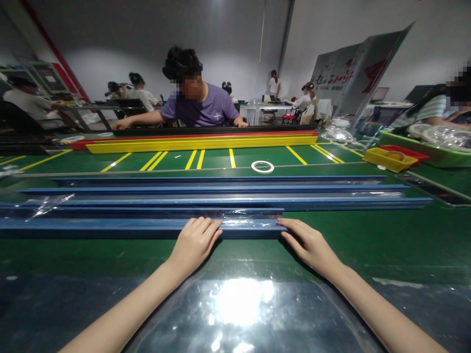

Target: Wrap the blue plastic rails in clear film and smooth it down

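Note:
A long blue channel strip (110, 231) lies nearest me, running in from the left edge. Clear plastic film (250, 221) shows inside its right part. My left hand (196, 242) grips the channel's near wall, fingers over the top and thumb against the front face. At the right end of the same channel is my right hand (311, 242), its fingers on the end and thumb just below. Whether it also pinches the film cannot be made out. Beyond them, more blue channels (228, 189) lie parallel, with loose clear film (55, 203) over their left part.
Across the green table (368, 235), a person in a purple shirt (202, 110) reaches over black, red and yellow strips (202, 143). A white ring (262, 166) lies mid-table. At right are a yellow tray (384, 161) and a green bin (441, 158) holding plastic-wrapped rolls.

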Tool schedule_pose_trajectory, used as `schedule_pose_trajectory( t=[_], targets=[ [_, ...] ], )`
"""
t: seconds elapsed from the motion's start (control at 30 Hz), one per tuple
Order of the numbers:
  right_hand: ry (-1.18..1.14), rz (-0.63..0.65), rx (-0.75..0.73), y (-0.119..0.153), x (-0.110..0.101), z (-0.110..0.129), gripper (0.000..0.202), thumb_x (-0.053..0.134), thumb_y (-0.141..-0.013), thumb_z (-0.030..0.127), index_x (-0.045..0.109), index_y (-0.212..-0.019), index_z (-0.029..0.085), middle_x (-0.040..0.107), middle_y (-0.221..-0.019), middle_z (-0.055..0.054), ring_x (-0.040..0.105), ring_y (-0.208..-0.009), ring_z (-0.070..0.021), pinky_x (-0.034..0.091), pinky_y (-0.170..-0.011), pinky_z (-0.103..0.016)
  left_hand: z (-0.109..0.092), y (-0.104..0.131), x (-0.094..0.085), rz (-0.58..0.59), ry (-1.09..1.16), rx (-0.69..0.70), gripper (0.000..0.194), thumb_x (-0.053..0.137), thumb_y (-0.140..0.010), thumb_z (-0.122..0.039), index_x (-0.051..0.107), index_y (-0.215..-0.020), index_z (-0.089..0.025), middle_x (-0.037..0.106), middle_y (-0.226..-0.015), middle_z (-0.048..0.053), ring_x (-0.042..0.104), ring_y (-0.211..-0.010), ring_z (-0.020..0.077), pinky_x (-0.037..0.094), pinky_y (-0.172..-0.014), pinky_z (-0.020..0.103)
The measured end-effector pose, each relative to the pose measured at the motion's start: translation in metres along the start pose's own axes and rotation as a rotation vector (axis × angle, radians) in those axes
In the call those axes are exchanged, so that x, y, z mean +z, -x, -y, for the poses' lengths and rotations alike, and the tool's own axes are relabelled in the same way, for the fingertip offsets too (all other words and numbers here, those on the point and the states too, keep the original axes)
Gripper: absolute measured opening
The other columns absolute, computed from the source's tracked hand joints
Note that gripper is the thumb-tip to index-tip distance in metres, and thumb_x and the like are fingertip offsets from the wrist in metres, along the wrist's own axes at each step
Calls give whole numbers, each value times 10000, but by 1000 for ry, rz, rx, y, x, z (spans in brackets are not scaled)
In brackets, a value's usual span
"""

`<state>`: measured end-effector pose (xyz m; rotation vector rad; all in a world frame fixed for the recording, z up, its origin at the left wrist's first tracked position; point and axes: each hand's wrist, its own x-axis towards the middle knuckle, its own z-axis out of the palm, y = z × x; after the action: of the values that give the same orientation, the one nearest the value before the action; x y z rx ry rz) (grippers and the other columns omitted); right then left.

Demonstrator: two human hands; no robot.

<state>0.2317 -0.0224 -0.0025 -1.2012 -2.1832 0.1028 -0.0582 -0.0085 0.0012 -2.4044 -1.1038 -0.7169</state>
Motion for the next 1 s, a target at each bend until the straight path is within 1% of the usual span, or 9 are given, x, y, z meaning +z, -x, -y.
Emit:
schedule_pose_trajectory(
  t=[0.6,1.0],
  targets=[
    [-13,34,22,1,0,-1,271,408,-842,270,504,-1083,194,597,-1071,-69,535,-1017,-154,443,-886,-320,0,0,0,26,-69,18,224,360,-882,-243,551,-935,-138,571,-746,50,467,-679,160,322,-609,281],
    [-20,44,28,0,0,2,281,393,-848,267,492,-1101,193,590,-1077,-74,523,-1033,-156,434,-895,-330,0,1,0,29,-70,31,212,380,-870,-233,551,-941,-129,575,-765,55,460,-700,175,326,-618,291]
  ],
)
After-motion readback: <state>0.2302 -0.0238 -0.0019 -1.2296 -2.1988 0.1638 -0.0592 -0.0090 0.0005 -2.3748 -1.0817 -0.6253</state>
